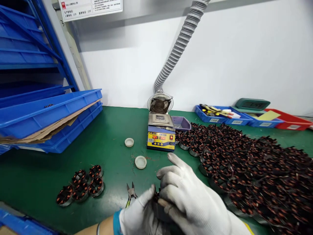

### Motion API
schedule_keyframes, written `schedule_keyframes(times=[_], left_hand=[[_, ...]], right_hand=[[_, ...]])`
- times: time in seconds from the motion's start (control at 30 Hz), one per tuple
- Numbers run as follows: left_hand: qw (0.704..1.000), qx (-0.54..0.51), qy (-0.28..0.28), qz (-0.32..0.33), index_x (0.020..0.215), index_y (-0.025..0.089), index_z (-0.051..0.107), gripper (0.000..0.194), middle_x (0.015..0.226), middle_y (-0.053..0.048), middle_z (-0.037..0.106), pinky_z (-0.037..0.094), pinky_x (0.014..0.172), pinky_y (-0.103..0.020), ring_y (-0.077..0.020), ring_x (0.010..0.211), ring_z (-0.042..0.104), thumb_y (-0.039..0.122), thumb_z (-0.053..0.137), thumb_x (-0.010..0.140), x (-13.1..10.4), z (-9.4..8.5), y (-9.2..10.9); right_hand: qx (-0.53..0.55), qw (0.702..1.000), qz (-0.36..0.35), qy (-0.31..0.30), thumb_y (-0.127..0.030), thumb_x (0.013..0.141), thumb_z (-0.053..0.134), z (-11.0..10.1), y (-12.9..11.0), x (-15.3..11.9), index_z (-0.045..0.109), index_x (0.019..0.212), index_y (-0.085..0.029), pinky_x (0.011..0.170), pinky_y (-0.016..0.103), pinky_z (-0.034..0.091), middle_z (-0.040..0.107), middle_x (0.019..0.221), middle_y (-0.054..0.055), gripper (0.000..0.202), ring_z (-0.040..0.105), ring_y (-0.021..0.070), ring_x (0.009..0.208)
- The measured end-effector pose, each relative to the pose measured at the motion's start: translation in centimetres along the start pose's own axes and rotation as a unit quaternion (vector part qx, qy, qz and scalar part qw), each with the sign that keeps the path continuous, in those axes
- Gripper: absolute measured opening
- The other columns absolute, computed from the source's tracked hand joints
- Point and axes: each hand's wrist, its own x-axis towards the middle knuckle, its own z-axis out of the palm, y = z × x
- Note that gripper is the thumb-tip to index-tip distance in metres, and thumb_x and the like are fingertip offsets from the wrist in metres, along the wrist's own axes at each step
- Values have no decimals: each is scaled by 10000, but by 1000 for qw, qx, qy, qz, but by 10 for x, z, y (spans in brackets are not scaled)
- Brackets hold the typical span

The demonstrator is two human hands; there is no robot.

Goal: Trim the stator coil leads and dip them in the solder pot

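Note:
My left hand [140, 212], in a white glove with a blue cuff, is closed around a dark motor stator [160, 210] at the bottom middle. My right hand [198, 195], gloved in white too, bends over the same stator, its thumb and fingers closed on the upper side. Both hands cover much of the part, so any wire end between the right fingertips is hidden. Just left of the hands, diagonal cutters [131, 192] lie with jaws apart. Several copper-wound stators [80, 191] sit in a small group farther left.
A solder pot [160, 138] with lit displays stands under a ribbed hose [181, 45]. Two small white dishes [141, 162] are before it. Rows of stators [256, 169] fill the right side. Blue trays [61, 107] stack at left; a tool bin [211, 114] is at the back.

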Motion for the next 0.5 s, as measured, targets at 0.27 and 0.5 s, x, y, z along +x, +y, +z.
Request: schedule_keyframes(times=[0.27, 0.5], left_hand=[[964, 139, 128, 188, 1067, 164, 590, 642, 842, -23, 608, 527, 625, -273, -126, 650, 575, 579, 850, 652, -15, 10, 18], [930, 244, 116, 251, 1197, 147, 603, 698, 1138, -138, 652, 460, 1010, -404, -288, 1086, 606, 463, 876, 638, -11, 10, 21]], right_hand=[[199, 963, 122, 136, -140, 892, 551, -12, 34, -1, 544, 719, -233, 800, 287, 601, 648, 735, 8, 196, 695, 194, 925], [75, 986, 140, 42, -243, 710, 644, 62, 33, -33, 562, 1312, -150, 876, 458, 615, 670, 1244, 172, 614, 685, 324, 1072]])
